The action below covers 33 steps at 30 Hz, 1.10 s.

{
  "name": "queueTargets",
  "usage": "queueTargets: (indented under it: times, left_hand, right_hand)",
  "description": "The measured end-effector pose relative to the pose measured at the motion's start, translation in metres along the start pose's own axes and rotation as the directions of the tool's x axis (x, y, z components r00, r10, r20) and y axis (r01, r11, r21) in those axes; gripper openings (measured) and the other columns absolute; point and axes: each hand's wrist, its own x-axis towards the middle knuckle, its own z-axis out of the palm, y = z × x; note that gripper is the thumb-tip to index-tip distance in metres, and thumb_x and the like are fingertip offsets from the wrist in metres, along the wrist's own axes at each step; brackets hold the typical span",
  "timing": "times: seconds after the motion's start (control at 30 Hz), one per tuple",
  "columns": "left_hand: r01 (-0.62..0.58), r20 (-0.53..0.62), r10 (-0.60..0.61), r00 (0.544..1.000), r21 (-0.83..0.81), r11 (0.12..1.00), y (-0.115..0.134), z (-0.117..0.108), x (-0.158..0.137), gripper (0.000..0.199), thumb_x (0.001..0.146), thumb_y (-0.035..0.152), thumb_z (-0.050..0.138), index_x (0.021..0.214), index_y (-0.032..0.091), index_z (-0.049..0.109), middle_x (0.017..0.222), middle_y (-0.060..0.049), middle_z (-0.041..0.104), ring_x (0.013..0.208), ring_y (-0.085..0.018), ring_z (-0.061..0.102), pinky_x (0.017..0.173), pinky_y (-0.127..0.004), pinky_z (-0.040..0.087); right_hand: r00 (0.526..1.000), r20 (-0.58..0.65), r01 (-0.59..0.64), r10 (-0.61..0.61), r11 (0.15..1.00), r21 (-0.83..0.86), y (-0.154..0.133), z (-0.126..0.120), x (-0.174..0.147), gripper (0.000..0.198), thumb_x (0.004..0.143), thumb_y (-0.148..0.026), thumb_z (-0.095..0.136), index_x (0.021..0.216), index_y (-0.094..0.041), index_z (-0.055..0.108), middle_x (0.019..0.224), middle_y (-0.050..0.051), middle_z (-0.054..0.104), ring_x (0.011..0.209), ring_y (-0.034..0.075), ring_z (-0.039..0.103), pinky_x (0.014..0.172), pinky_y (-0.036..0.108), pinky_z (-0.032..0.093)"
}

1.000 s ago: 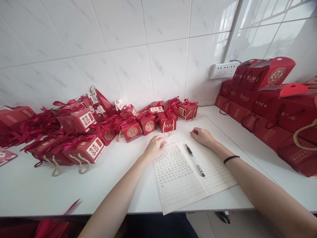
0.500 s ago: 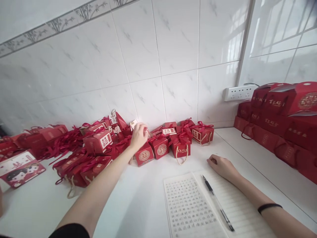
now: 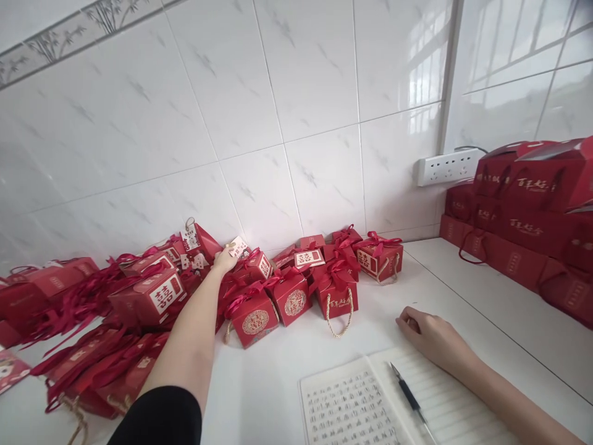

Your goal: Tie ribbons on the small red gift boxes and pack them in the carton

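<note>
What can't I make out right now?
In the head view:
Left hand: too small to tell whether it holds the white printed card.
Right hand: palm hidden by its own back.
Pen and notebook: lower parts cut off by the bottom edge.
Handwriting: too small to read.
Red gift boxes: some partly hidden by left forearm.

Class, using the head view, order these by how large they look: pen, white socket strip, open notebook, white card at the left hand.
1. Open notebook, though cut off below
2. Socket strip
3. Pen, also cut off
4. White card, farther from the camera
</note>
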Motion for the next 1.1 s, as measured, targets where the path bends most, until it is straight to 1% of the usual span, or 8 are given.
queueTargets:
  times: [0.17,0.4,0.67,0.83,0.9,0.97,1.03,1.1]
  left_hand:
    - [-0.031,0.003,0.031,1.000,-0.021,0.999,0.001,0.001,0.000,0.028,0.088,0.030,0.058,0.111,0.015,0.057,0.112,-0.008,0.059,0.099,-0.019,0.060,0.084,-0.039,0.052]
    - [-0.183,-0.262,0.150,0.953,-0.108,0.977,0.029,-0.028,-0.018,0.018,0.079,0.013,0.059,0.097,0.011,0.062,0.119,-0.012,0.057,0.114,-0.025,0.054,0.102,-0.037,0.041]
    - [-0.608,-0.654,0.318,0.686,-0.275,0.745,0.093,-0.107,-0.052,0.010,0.079,0.006,0.060,0.080,0.016,0.057,0.096,-0.002,0.057,0.098,-0.014,0.057,0.095,-0.032,0.045]
    - [-0.805,-0.726,0.382,0.572,-0.408,0.429,0.116,-0.094,-0.153,0.015,0.079,0.009,0.059,0.091,0.018,0.056,0.097,-0.002,0.057,0.090,-0.011,0.059,0.074,-0.023,0.051]
    - [-0.783,-0.724,0.328,0.607,-0.474,0.403,0.109,-0.069,-0.207,0.016,0.080,0.013,0.058,0.094,0.019,0.054,0.095,-0.002,0.059,0.088,-0.012,0.060,0.072,-0.022,0.050]
    - [-0.700,-0.663,0.266,0.699,-0.560,0.443,0.096,-0.036,-0.254,0.017,0.080,0.015,0.056,0.096,0.020,0.053,0.090,-0.001,0.060,0.078,-0.011,0.060,0.064,-0.020,0.049]
    - [-0.620,-0.545,0.300,0.783,-0.640,0.454,0.082,-0.004,-0.289,0.016,0.079,0.013,0.053,0.092,0.021,0.051,0.079,0.002,0.058,0.061,-0.008,0.055,0.052,-0.018,0.044]
    - [-0.598,-0.466,0.376,0.801,-0.661,0.453,0.072,0.022,-0.309,0.016,0.079,0.013,0.051,0.092,0.022,0.049,0.075,0.003,0.055,0.056,-0.008,0.051,0.050,-0.018,0.042]
  right_hand:
    - [1.000,-0.023,0.012,-0.012,1.000,-0.001,0.002,0.000,0.001,0.022,0.081,-0.036,0.035,0.065,-0.023,0.044,0.057,0.002,0.054,0.055,0.019,0.052,0.052,0.028,0.037]
    - [1.000,-0.021,0.012,-0.012,1.000,0.009,-0.004,-0.005,-0.002,0.021,0.082,-0.033,0.036,0.066,-0.023,0.043,0.059,0.002,0.057,0.055,0.018,0.054,0.054,0.027,0.037]
    - [0.996,-0.088,0.038,-0.034,0.998,0.047,-0.008,-0.010,-0.006,0.017,0.080,-0.028,0.043,0.065,-0.021,0.048,0.062,0.002,0.061,0.058,0.017,0.055,0.057,0.027,0.037]
    - [0.991,-0.130,0.050,-0.035,0.992,0.112,-0.008,-0.013,-0.009,0.018,0.079,-0.029,0.046,0.064,-0.021,0.049,0.063,0.004,0.062,0.061,0.018,0.056,0.059,0.028,0.038]
    - [0.983,-0.176,0.074,-0.047,0.986,0.151,-0.009,-0.016,-0.011,0.022,0.082,-0.033,0.043,0.065,-0.020,0.049,0.063,0.005,0.061,0.061,0.019,0.056,0.058,0.029,0.039]
    - [0.969,-0.235,0.127,-0.079,0.973,0.193,-0.013,-0.020,-0.016,0.028,0.085,-0.039,0.039,0.067,-0.020,0.049,0.067,0.006,0.061,0.063,0.020,0.057,0.060,0.029,0.042]
    - [0.948,-0.287,0.206,-0.135,0.951,0.231,-0.022,-0.023,-0.024,0.035,0.088,-0.046,0.034,0.074,-0.019,0.052,0.076,0.009,0.064,0.070,0.021,0.060,0.063,0.030,0.045]
    - [0.923,-0.319,0.301,-0.214,0.919,0.256,-0.038,-0.024,-0.035,0.042,0.089,-0.052,0.030,0.084,-0.018,0.054,0.091,0.010,0.066,0.082,0.021,0.062,0.068,0.030,0.048]
